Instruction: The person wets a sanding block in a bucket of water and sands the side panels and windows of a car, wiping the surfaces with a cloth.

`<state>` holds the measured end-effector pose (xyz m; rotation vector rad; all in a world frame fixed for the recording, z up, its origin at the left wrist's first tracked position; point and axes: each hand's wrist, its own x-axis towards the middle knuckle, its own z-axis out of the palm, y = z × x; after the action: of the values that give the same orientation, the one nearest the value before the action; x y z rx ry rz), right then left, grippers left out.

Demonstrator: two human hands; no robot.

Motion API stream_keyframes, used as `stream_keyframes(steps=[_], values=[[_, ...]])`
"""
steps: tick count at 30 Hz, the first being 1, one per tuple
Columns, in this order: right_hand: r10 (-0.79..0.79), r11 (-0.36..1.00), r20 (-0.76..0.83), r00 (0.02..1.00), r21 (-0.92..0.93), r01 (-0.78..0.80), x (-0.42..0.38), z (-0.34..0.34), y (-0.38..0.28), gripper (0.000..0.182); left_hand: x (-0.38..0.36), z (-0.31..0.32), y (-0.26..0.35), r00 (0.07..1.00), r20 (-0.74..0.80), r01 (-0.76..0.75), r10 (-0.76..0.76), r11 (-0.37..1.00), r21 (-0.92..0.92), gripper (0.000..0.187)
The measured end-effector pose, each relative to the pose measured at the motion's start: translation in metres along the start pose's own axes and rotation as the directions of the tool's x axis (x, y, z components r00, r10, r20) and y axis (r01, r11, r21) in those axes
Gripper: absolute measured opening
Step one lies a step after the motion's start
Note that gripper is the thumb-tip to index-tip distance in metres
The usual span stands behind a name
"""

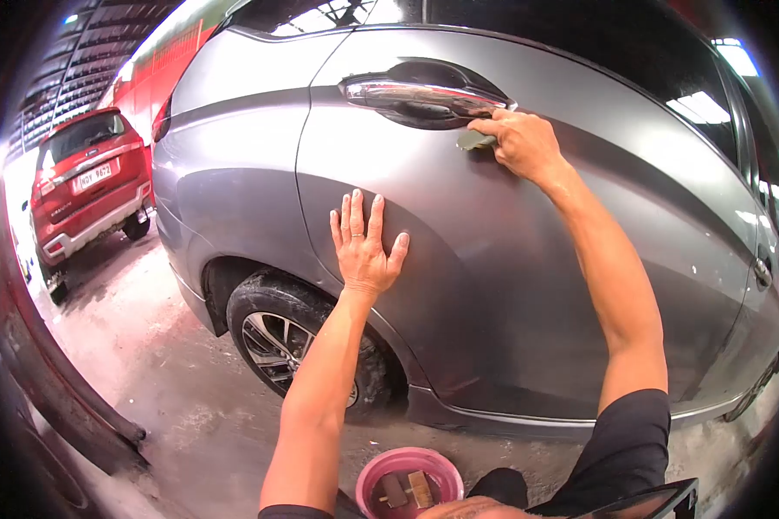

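The rear door [493, 285] of a grey car fills the middle of the view. My left hand [366, 246] lies flat against the door panel with its fingers spread, above the rear wheel [277, 337]. Just below the right end of the chrome door handle [415, 93], my right hand [525, 147] presses a small grey-green sheet [476, 140] to the panel. It looks like folded sandpaper, though the fingers cover part of it.
On the floor below me stands a pink basin [369, 474] with block-like pieces in it. Behind, at the left, a red car [86, 182] is parked. A dark curved metal piece [69, 389] runs along the left edge.
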<state>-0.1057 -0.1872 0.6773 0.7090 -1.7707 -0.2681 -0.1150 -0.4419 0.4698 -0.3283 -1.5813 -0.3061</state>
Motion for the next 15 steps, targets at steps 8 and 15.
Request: stream_keyframes(steps=[8,15], values=[[0.141,0.888,-0.266,0.954,0.459,-0.003,-0.113,-0.042,-0.082,0.059,-0.001,0.004,-0.003,1.000,-0.004,-0.019,0.019,0.998,0.057,0.069],[0.199,0.688,0.735,0.649,0.366,-0.626,-0.501,0.003,-0.337,0.073,-0.001,0.005,-0.002,0.999,0.024,-0.040,0.038,0.996,0.085,0.069]])
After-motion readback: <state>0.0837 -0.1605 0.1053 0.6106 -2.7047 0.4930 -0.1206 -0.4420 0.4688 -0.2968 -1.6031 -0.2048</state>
